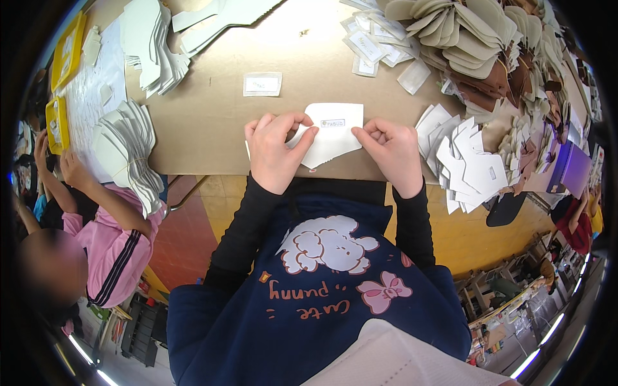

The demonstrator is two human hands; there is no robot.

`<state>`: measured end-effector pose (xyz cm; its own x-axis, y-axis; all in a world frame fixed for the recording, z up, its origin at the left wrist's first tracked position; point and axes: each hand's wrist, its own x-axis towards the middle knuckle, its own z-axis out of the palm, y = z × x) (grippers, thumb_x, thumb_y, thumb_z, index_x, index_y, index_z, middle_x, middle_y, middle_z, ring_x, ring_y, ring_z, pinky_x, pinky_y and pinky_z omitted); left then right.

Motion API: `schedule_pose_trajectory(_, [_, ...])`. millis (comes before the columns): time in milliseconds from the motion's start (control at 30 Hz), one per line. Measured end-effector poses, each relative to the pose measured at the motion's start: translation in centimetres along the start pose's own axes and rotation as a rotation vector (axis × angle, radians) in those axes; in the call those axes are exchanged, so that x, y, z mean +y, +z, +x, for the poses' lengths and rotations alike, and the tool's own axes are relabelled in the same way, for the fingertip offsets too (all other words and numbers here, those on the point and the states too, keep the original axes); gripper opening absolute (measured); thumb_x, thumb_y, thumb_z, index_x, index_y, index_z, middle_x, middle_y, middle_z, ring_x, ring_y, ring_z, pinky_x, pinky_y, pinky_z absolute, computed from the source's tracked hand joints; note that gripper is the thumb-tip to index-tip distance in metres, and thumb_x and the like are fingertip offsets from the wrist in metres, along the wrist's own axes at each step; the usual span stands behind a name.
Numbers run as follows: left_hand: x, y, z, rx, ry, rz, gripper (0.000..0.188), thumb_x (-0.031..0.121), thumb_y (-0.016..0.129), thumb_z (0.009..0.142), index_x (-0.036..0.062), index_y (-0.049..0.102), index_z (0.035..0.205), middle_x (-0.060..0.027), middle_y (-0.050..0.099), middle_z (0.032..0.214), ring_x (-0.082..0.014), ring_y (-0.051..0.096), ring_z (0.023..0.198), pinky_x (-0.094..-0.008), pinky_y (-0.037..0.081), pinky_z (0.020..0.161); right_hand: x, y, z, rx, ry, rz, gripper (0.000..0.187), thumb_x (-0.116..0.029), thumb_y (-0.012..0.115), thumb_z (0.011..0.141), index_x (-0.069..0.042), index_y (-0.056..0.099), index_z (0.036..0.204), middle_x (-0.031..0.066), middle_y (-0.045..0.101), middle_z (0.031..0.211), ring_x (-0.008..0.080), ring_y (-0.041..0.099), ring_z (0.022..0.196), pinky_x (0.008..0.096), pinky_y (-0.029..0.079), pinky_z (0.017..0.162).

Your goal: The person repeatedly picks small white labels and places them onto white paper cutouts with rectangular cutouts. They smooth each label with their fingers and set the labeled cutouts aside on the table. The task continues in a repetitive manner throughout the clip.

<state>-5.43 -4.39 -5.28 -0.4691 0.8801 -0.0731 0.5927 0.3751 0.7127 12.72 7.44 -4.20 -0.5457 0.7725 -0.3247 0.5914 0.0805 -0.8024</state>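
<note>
Near the table's front edge I hold a flat white cut piece between both hands. It bears a small rectangular label near its upper middle. My left hand is closed, thumb and finger pinching the piece's left side. At its right edge my right hand pinches with thumb and forefinger, the other fingers curled. A little beyond my left hand lies a pale rectangular label slip on the table. Beside my right hand is a fanned stack of white cut pieces, one with a similar small label.
Bundled white pieces and more stacks lie at the left. Label slips are piled at the far right beside tied beige and brown pieces. A person in pink works at left near yellow trays.
</note>
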Motion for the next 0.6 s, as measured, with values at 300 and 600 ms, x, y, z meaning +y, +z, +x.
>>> schedule_pose_trajectory(300, [0.2, 0.1, 0.0, 0.015, 0.004, 0.017, 0.012, 0.022, 0.077, 0.083, 0.0153, 0.073, 0.091, 0.0026, 0.059, 0.070, -0.0144, 0.055, 0.073, -0.0337, 0.032, 0.084, -0.3, 0.6, -0.2, 0.063, 0.002, 0.002, 0.023, -0.011, 0.077, 0.085, 0.005, 0.065, 0.073, 0.0028, 0.051, 0.052, 0.0052, 0.042, 0.049, 0.0244, 0.034, 0.047])
schedule_pose_trajectory(600, [1.3, 0.4, -0.6, 0.040, -0.012, 0.169, 0.016, 0.021, 0.077, 0.082, 0.0158, 0.073, 0.096, 0.0004, 0.066, 0.087, -0.0185, 0.057, 0.089, -0.0372, 0.034, 0.093, -1.6, 1.6, -1.0, 0.290, 0.000, -0.333, 0.013, -0.010, 0.076, 0.082, -0.005, 0.070, 0.092, 0.0098, 0.062, 0.079, 0.0275, 0.063, 0.067, 0.0369, 0.048, 0.057])
